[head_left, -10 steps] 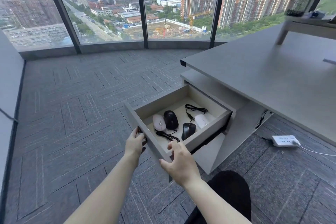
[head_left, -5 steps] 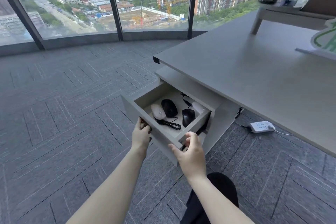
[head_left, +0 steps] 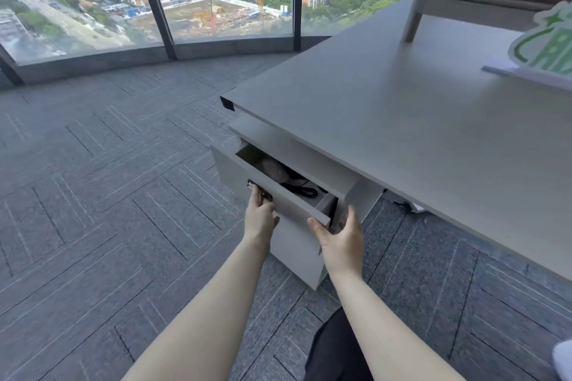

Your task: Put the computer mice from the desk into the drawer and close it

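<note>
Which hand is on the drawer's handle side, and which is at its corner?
The left hand is at the dark handle on the drawer front; the right hand cups the front's right corner.

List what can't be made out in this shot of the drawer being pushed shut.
- Head view: most of the grey drawer's inside is hidden under the cabinet top; only one pale rounded mouse and a black cable show.
- Left hand: fingertips hidden in the handle recess.
- Green and white sign: cut off by the right edge.
</note>
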A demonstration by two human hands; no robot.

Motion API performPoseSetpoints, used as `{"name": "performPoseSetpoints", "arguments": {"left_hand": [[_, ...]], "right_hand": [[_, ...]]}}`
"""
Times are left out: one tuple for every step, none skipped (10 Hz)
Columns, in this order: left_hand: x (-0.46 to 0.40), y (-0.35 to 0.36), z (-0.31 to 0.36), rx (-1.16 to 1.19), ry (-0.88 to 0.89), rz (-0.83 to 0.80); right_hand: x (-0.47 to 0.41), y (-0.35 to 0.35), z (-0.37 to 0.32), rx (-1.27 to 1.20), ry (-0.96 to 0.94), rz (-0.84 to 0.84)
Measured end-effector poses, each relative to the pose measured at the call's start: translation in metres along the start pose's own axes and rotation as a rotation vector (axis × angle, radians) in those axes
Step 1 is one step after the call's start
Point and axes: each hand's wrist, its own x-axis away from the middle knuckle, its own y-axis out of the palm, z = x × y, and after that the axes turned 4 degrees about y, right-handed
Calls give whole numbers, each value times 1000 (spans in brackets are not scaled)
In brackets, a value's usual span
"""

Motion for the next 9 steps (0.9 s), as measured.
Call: {"name": "performPoseSetpoints", "arguments": {"left_hand": [[-7,18,0,19,-16,-37],[-13,28,1,23,-19,-64],[-20,38,2,22,-37,-84],[-26,45,3,25,-35,-87],[-28,50,2,25,-32,-81],[-29,53,5,29,-39,-79],[-26,50,4,7,-35,-108],[-25,52,12,20,-47,-106],[-8,44,4,-18,-55,-56]], "right_hand": [[-20,-3,4,0,13,18],[-31,-7,5,-9,28,10],[-41,-11,7,-11,50,20],[-46,-16,6,18,43,45],[-49,-18,6,25,25,47],[-53,-19,7,39,16,41],[-53,-20,6,60,16,15],[-55,-24,1,88,24,-21],[-46,-32,-3,109,15,-33]]}}
